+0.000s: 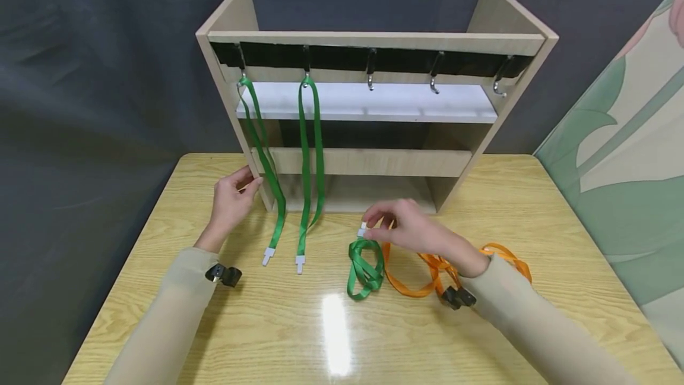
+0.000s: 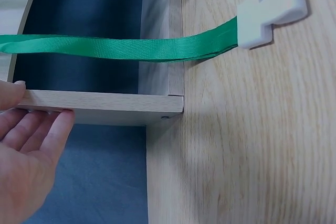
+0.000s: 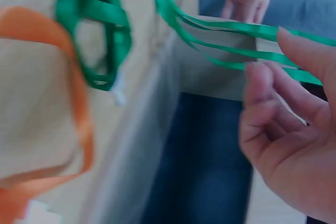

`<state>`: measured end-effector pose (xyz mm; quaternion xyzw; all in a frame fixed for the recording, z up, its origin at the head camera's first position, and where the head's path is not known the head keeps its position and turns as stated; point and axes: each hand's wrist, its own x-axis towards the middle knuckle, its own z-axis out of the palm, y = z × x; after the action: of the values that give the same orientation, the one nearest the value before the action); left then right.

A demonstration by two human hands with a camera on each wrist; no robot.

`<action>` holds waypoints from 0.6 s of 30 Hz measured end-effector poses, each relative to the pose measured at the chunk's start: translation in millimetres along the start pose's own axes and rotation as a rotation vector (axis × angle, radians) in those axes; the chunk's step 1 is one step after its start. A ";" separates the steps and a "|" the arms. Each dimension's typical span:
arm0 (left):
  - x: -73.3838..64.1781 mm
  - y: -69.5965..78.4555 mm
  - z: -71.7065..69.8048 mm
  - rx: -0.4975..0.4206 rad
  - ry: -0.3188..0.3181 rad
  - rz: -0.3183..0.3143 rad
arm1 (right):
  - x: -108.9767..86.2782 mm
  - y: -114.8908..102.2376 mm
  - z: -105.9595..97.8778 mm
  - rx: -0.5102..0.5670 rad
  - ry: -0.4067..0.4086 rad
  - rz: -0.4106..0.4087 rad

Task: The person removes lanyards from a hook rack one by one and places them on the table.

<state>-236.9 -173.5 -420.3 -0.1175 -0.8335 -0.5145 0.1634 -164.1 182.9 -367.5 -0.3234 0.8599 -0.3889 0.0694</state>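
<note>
A coiled green lanyard (image 1: pixel 370 272) lay on the table (image 1: pixel 267 325), in front of the rack (image 1: pixel 374 162), which stood toward the far edge. Its white clip (image 1: pixel 361 232) pointed at the rack. The right hand (image 1: pixel 408 227) was over that clip, fingers bent, thumb and forefinger apart and holding nothing; the right wrist view showed a gap between fingertips and clip. The left hand (image 1: pixel 230 198) gripped the rack's left side panel between thumb and fingers, on the side nearer the table's left edge.

Orange lanyards (image 1: pixel 410 293) lay in loose loops beside the green coil, toward the table's right edge. The right forearm and the small wrist camera (image 1: pixel 458 297) crossed above them and hid part of their loops.

Five hooks lined the black strip (image 1: pixel 336 57) along the rack's upper bar. The first hanging green lanyard (image 1: pixel 275 188) hung from the leftmost hook and the second hanging green lanyard (image 1: pixel 306 171) from the next, both passing before the rack's shelves, between the left hand and the coil. Whether their clips touched the table could not be told. Dark cloth (image 1: pixel 107 76) rose beyond the far edge, and a floral cloth (image 1: pixel 614 195) bordered the right.
</note>
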 end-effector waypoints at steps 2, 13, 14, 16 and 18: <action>-0.2 -0.1 0.1 0.011 0.004 0.009 | 8.7 -7.6 -3.6 -0.014 0.088 -0.031; -0.9 1.8 0.2 0.076 0.016 0.051 | 59.2 -61.0 -23.4 -0.102 0.508 -0.198; -0.7 2.1 0.4 0.077 0.016 0.053 | 63.6 -64.8 -24.9 -0.114 0.541 -0.226; -0.3 2.7 0.6 0.076 0.018 0.057 | 72.5 -71.3 -27.2 -0.130 0.604 -0.281; -0.1 3.0 0.9 0.078 0.022 0.060 | 81.0 -76.9 -28.5 -0.138 0.652 -0.323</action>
<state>-235.8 -171.4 -418.2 -0.1304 -0.8473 -0.4776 0.1926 -199.3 113.7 -282.2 -0.3182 0.7989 -0.4183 -0.2924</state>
